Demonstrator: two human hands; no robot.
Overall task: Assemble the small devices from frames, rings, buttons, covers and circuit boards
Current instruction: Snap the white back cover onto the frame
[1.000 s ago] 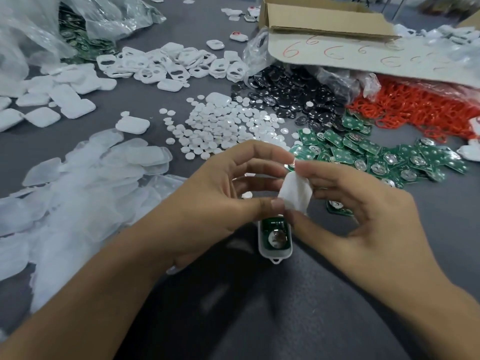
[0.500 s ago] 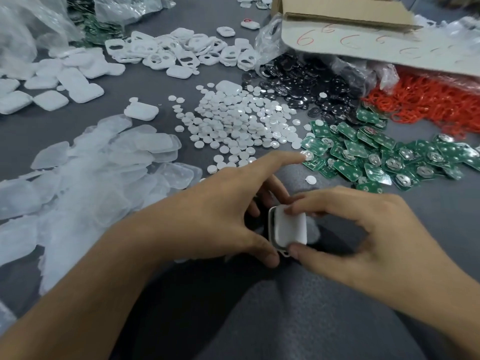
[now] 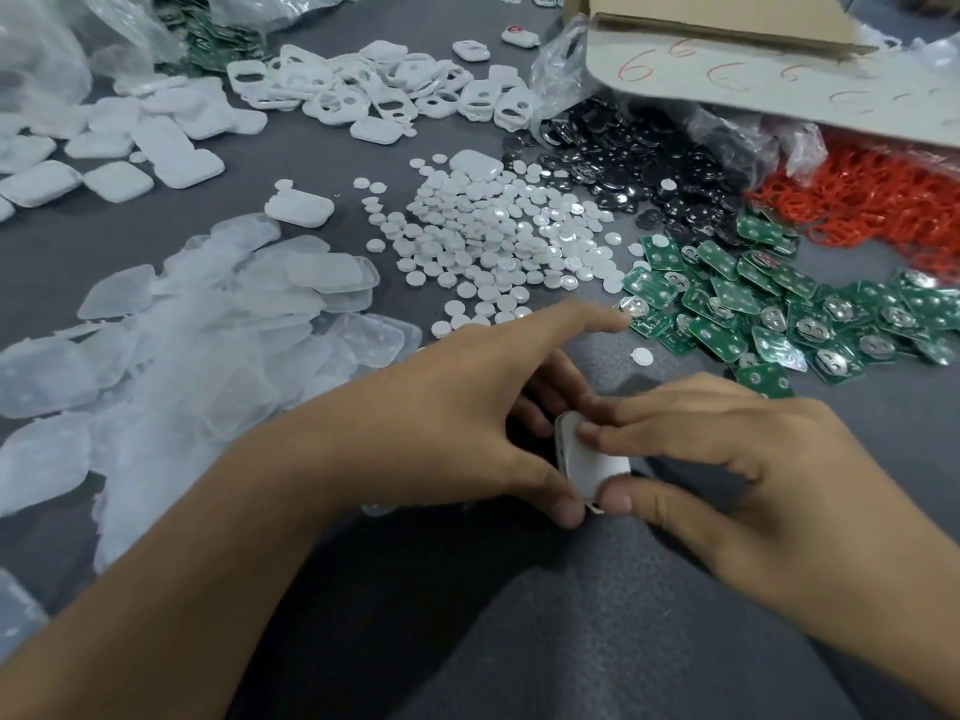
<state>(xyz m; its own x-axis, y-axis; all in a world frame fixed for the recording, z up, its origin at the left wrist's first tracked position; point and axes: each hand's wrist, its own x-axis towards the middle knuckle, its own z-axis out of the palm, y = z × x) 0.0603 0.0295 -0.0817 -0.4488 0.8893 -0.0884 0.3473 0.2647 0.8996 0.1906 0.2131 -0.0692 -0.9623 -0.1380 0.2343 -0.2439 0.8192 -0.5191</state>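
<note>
A small white device sits low in the middle of the view with its white cover on top, held between both hands. My left hand grips its left edge with the thumb and curled fingers, while the index finger sticks out straight toward the boards. My right hand pinches the device from the right, thumb at its near end and fingers pressing on the cover. The circuit board inside is hidden.
On the grey table lie heaps of parts: clear covers, white buttons, green circuit boards, black discs, red rings, white frames and white covers. A cardboard box stands at the back right.
One second ago my right hand held a white cover above the open frame with its green board showing. The cover has since come down onto the frame, and both hands now squeeze the closed device.
</note>
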